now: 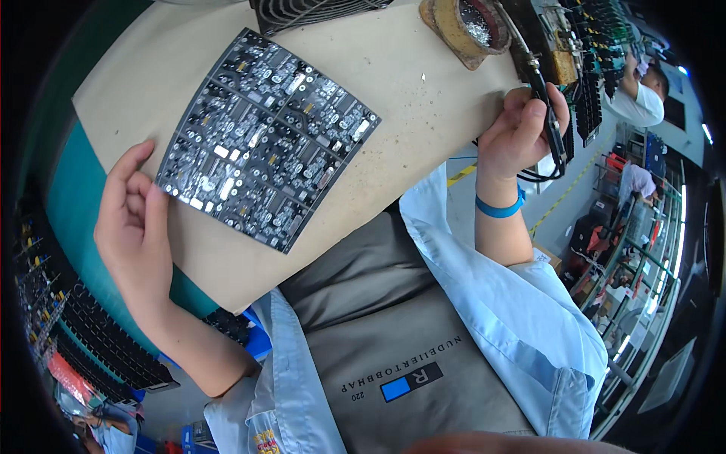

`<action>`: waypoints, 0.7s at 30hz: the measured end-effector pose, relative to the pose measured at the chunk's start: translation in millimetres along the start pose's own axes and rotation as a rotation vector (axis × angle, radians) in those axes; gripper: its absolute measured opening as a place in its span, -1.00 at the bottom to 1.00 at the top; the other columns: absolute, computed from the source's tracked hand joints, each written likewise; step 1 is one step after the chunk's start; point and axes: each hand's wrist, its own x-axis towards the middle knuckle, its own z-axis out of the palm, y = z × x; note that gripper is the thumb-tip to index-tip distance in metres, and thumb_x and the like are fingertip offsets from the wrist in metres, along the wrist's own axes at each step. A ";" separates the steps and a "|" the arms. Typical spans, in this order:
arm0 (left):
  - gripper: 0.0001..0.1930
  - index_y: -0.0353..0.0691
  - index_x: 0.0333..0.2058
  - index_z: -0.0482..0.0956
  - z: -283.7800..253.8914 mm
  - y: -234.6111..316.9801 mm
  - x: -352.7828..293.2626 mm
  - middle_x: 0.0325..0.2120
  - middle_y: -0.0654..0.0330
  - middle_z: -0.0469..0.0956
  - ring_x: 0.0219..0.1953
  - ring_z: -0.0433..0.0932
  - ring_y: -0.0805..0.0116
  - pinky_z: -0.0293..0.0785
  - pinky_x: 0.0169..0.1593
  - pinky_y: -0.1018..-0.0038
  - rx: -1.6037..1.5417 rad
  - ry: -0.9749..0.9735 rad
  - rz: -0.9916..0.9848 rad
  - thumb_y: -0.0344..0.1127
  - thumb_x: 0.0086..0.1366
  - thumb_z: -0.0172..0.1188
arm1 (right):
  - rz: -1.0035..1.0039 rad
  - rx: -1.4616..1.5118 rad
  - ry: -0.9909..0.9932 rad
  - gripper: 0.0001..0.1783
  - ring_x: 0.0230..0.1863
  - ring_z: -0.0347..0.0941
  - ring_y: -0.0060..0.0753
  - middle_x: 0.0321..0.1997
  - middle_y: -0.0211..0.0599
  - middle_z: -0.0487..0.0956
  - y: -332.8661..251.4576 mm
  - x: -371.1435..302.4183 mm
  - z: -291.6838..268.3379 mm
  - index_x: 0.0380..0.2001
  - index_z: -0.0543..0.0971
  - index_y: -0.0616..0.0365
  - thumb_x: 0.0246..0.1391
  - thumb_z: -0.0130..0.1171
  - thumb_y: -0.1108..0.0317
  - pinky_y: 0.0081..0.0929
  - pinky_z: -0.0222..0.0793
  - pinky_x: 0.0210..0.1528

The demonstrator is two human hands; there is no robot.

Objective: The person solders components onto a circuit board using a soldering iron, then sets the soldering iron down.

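A dark panel of joined circuit boards (265, 144), crowded with small parts, lies tilted on the tan work sheet (423, 121). My left hand (132, 219) is beside the panel's left corner, fingers apart and loosely bent, with the thumb tip at that corner. In my right hand (518, 136) is a soldering iron (538, 79) with a black handle, gripped between thumb and fingers. Its metal shaft points away toward the far edge, and its black cord loops below the hand. A blue band (501, 208) circles my right wrist.
A brown-rimmed pot (446, 30) with silvery scraps and a black fan grille (318, 11) stand at the far side. Black racks of boards (98, 333) line the left; more boards (597, 45) stand far right. Other people (643, 94) work beyond.
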 end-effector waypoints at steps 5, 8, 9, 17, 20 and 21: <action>-0.64 -0.33 0.09 0.59 37.3 -9.8 3.1 -0.48 0.44 0.35 -0.47 0.28 0.71 0.23 -0.38 0.73 -0.115 0.028 -0.012 -0.60 0.32 0.20 | 0.068 0.072 -0.022 -0.62 -0.35 0.41 -0.47 -0.27 -0.21 0.57 26.7 4.7 -26.3 0.14 0.42 0.24 0.30 0.15 0.40 -0.50 0.36 -0.24; -0.67 -0.34 0.06 0.60 46.6 -10.1 14.8 -0.48 0.42 0.38 -0.46 0.32 0.68 0.27 -0.38 0.69 -0.092 -0.016 0.074 -0.53 0.32 0.23 | 0.123 0.190 0.014 -0.60 -0.32 0.45 -0.45 -0.25 -0.18 0.59 26.3 9.7 -35.1 0.18 0.41 0.26 0.35 0.10 0.37 -0.49 0.38 -0.21; -0.68 -0.34 0.06 0.60 46.7 -8.5 14.4 -0.48 0.41 0.38 -0.46 0.32 0.68 0.28 -0.38 0.68 -0.080 -0.007 0.080 -0.53 0.32 0.24 | 0.195 0.246 0.057 -0.61 -0.30 0.46 -0.44 -0.25 -0.17 0.59 23.2 10.3 -31.1 0.18 0.42 0.27 0.36 0.09 0.35 -0.49 0.39 -0.20; -0.68 -0.35 0.03 0.62 72.5 -15.6 39.8 -0.45 0.37 0.48 -0.46 0.39 0.65 0.39 -0.35 0.66 -0.037 0.021 0.088 -0.48 0.30 0.28 | 0.432 0.095 0.231 -0.70 -0.41 0.41 -0.66 -0.40 -0.49 0.51 31.8 -8.7 -26.4 0.03 0.56 0.19 0.27 0.27 0.39 -0.65 0.32 -0.35; -0.68 -0.36 0.02 0.62 82.5 -21.2 43.4 -0.43 0.36 0.52 -0.45 0.41 0.64 0.43 -0.33 0.65 -0.002 0.019 0.079 -0.46 0.30 0.29 | 0.432 0.198 0.284 -0.75 -0.43 0.41 -0.65 -0.41 -0.49 0.51 48.3 -3.6 -27.8 -0.01 0.58 0.21 0.28 0.25 0.38 -0.62 0.34 -0.37; -0.69 -0.36 0.02 0.62 87.0 -22.3 47.1 -0.43 0.36 0.52 -0.45 0.41 0.64 0.43 -0.33 0.65 -0.019 0.023 0.079 -0.46 0.30 0.29 | 0.491 0.280 0.310 -0.73 -0.43 0.43 -0.61 -0.42 -0.47 0.52 46.0 1.0 -23.7 0.00 0.57 0.21 0.29 0.24 0.36 -0.59 0.38 -0.35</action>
